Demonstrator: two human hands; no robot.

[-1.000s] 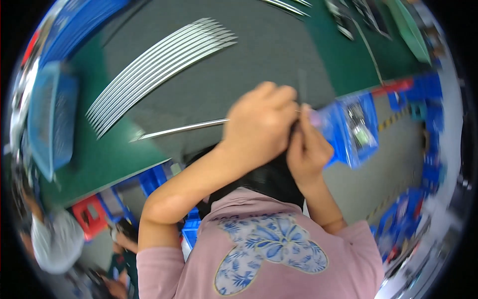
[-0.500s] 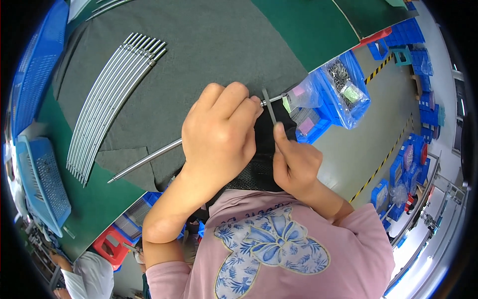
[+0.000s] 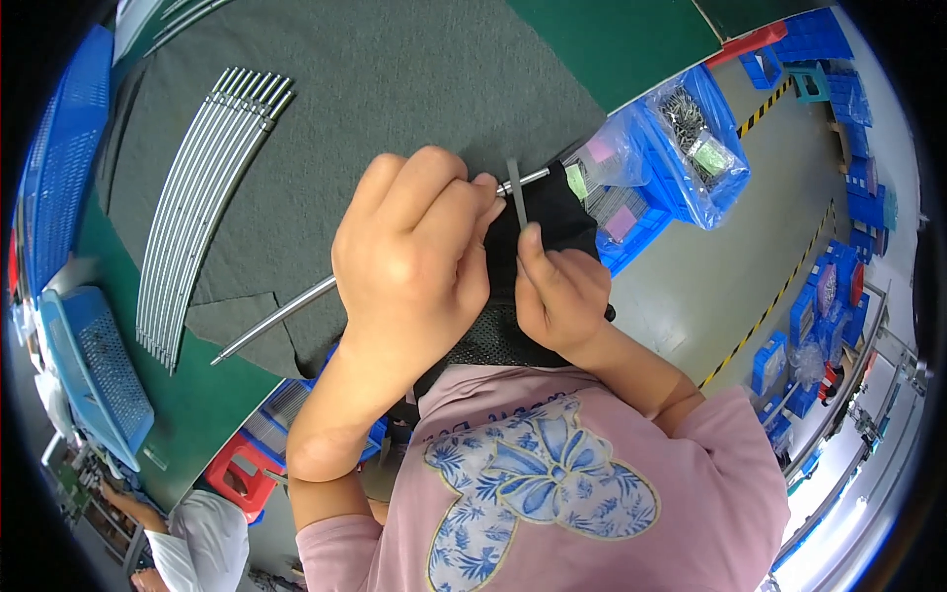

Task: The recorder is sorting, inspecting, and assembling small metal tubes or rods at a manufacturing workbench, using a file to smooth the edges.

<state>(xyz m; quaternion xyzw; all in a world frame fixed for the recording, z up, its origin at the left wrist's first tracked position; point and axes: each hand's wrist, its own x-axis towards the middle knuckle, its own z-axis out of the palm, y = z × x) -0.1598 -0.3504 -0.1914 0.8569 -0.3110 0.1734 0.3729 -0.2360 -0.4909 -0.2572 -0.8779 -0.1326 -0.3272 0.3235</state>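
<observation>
My left hand [image 3: 409, 242] is wrapped round a long, slim metal rod [image 3: 276, 318]. The rod slants up to the right, its pointed lower end over the grey cloth and its other end sticking out past my fingers. In my right hand [image 3: 564, 296], thumb on top, is a narrow flat grey strip that looks like a file [image 3: 517, 192]. It lies across the rod just beyond my left fingertips. On the cloth to the left, several similar metal rods [image 3: 202, 217] lie side by side.
Grey cloth [image 3: 395, 79] covers much of the green table. Blue perforated baskets [image 3: 99, 365] stand at left. A blue crate [image 3: 728, 183] with bagged small metal parts is at right. A red stool [image 3: 242, 474] and a person [image 3: 207, 538] are at lower left.
The view has shifted slightly. The file stands a little more upright across the rod, and both hands keep their holds.
</observation>
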